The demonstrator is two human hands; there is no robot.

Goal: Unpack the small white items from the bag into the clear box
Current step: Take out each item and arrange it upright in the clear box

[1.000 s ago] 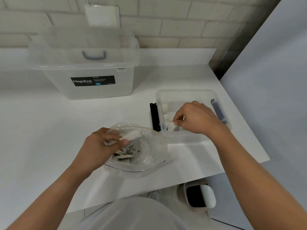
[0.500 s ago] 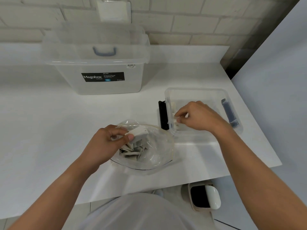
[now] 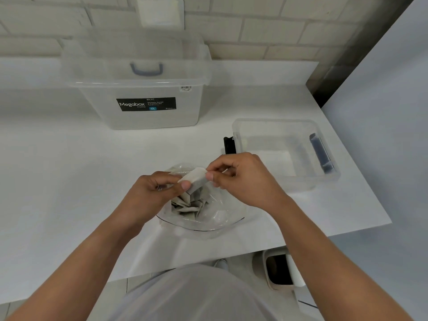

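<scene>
Pinched between both hands, one small white packet (image 3: pixel 194 179) hangs over the mouth of the bag (image 3: pixel 213 218) at the centre of the frame. The left hand (image 3: pixel 152 195) clamps its lower end between thumb and curled fingers, and the right hand (image 3: pixel 245 181) nips its upper end between thumb and forefinger. A heap (image 3: pixel 185 202) of more packets lies inside the one bag, too jumbled to count.

There are two clear boxes. The small box (image 3: pixel 273 122) stands open right of centre, just beside the right hand, with something pale on its floor near the left corner; how many pieces cannot be told. It sits close to the right edge of the table (image 3: pixel 58 170), which runs diagonally toward the lower right. The table's near edge passes just below the bag. Wide white tabletop lies to the left of the frame. The large box (image 3: pixel 139 89), labelled Megabox, stands at upper centre by the brick wall. One bin (image 3: pixel 280 269) shows below the table edge, lower right.
</scene>
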